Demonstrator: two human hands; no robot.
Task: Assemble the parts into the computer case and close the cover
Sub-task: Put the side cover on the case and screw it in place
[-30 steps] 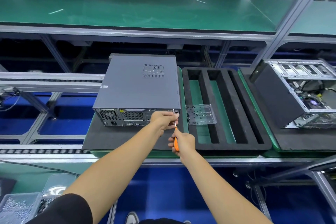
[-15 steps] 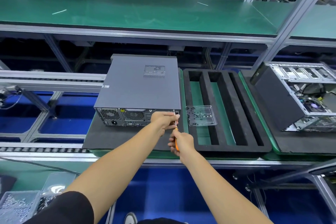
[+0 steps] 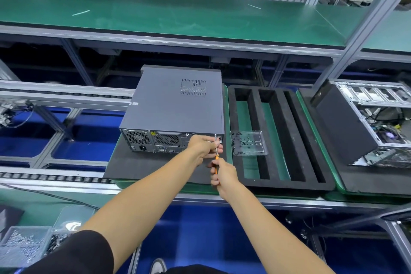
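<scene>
Lay closed on the black mat of the desk: computer case, rear panel facing near. Gripped the orange screwdriver in right hand; pinched its shaft with left hand, likely steadying the tip on a cover screw.

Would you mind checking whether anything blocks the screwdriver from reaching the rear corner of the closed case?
Nothing visible does. The screwdriver, held by the right hand, already reaches the rear panel of the computer case; the left hand steadies its shaft beside the tip.
</scene>
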